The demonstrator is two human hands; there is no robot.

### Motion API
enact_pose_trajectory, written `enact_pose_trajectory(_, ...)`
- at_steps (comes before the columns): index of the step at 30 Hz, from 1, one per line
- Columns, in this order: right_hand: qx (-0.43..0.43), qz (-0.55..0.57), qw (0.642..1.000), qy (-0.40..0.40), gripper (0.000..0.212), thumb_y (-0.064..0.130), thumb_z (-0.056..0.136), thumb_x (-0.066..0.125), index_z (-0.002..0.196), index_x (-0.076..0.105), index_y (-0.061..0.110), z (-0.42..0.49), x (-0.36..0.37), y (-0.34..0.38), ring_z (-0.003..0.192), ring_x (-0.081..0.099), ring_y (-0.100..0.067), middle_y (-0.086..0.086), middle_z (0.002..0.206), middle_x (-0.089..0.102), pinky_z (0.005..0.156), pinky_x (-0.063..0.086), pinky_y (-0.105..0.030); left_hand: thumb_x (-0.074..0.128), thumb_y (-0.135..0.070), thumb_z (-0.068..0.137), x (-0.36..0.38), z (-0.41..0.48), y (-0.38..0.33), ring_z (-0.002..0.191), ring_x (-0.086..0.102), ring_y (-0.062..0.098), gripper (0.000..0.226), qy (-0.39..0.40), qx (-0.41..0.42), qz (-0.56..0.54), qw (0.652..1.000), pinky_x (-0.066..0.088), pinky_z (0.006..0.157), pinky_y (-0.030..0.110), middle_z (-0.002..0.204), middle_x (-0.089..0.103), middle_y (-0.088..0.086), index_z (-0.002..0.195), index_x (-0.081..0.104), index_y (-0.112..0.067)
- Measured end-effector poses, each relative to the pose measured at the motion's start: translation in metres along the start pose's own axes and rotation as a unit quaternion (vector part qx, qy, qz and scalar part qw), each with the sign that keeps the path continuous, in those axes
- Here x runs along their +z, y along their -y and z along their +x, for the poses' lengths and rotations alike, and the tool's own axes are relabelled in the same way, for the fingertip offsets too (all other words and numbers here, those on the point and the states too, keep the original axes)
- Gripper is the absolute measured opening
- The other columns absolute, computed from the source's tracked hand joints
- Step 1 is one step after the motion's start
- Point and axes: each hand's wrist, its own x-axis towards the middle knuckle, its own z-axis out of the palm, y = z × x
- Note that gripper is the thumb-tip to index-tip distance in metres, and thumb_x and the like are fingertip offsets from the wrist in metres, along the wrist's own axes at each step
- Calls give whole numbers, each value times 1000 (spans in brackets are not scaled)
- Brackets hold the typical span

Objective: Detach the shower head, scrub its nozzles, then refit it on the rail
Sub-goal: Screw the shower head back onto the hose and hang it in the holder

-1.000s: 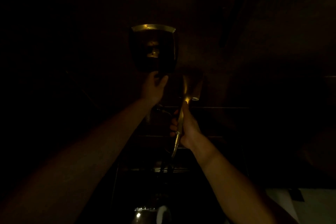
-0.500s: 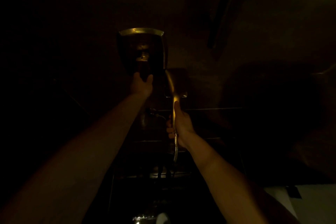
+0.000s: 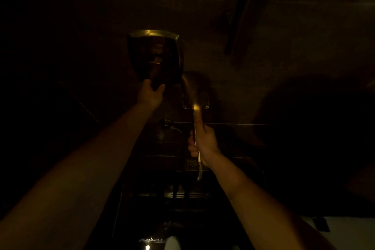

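Right hand [image 3: 203, 142], grip wrapped tight on the shower head [image 3: 195, 95] handle, far centre by the wall. Left hand [image 3: 151, 95] curls under the fixture [image 3: 154, 55]; I can't tell its hold. It's so dark I could misjudge the fit and let the head slip, with the hose [image 3: 199, 172] dragging it down.

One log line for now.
left hand: grips overhead shower head at lower edge | right hand: grips hand shower handle | hose: hangs below
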Motion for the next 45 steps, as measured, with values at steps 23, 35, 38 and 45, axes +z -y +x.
enact_pose_trajectory(23, -15, 3, 1000, -9, 57, 69, 87, 44, 76, 47, 14, -56, 0, -3, 38, 32, -10, 2, 52, 43, 37, 21, -21, 56, -25, 96, -37, -81, 6, 116, 56, 28, 42, 119, 155, 483, 853, 51, 92, 40, 134, 53, 10, 137, 49, -17)
enact_pose_trajectory(35, 1, 16, 999, -31, 59, 70, 87, 43, 79, 47, 12, -24, 11, -16, 38, 31, -10, 1, 51, 42, 38, 21, -21, 58, -13, 95, -9, -38, -13, 125, 53, 32, 63, -12, 133, 176, 975, 46, 93, 36, 137, 50, 17, 148, 24, -10)
enact_pose_trajectory(38, 4, 16, 1000, -26, 57, 69, 88, 42, 80, 46, 12, -22, 11, -17, 38, 31, -10, 0, 52, 42, 37, 21, -20, 59, -17, 95, -12, -28, -18, 122, 56, 36, 61, -56, 121, 173, 976, 50, 93, 42, 135, 52, 20, 145, 27, -7)
enact_pose_trajectory(45, -7, 13, 1000, -26, 56, 67, 90, 41, 77, 47, 12, -18, 15, -10, 36, 32, -10, 1, 49, 43, 37, 21, -21, 59, -22, 96, -15, -15, -23, 126, 52, 36, 50, -32, 82, 199, 976, 49, 98, 44, 138, 50, 20, 140, 39, -7)
